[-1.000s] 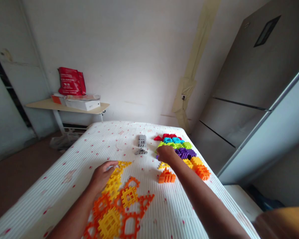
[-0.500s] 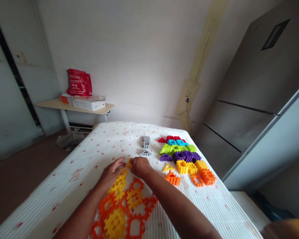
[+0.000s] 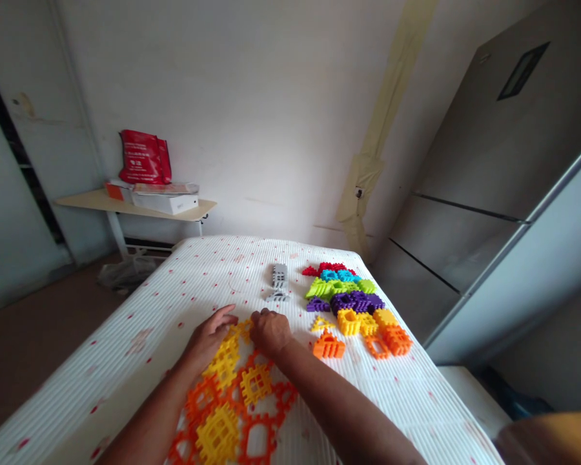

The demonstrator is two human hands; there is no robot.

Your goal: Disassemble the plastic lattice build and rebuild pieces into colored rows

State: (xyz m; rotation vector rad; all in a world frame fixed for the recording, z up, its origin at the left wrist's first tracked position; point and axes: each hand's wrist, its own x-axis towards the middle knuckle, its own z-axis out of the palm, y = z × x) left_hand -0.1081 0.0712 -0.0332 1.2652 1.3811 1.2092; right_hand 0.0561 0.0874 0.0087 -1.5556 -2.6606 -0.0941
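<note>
My left hand [image 3: 207,339] and my right hand [image 3: 270,332] meet at the far end of a flat assembly of orange and yellow plastic lattice pieces [image 3: 232,413]. Both close on a yellow lattice piece [image 3: 239,330] at its tip. Loose pieces lie in colour rows to the right: red [image 3: 326,267], blue [image 3: 336,275], green [image 3: 329,288], purple [image 3: 353,301], yellow [image 3: 351,321] and orange [image 3: 328,347]. A grey plastic piece [image 3: 279,283] lies just beyond my right hand, not touching it.
Everything lies on a white ribbed mattress with red specks [image 3: 174,274]. Its left edge drops to a brown floor. A steel refrigerator [image 3: 465,194] stands to the right. Behind, a small shelf table [image 3: 135,208] carries a white box [image 3: 167,203] and a red bag [image 3: 142,158].
My right hand has come left from the coloured rows to the assembly's tip, joining my left hand at the yellow piece. The view has shifted slightly.
</note>
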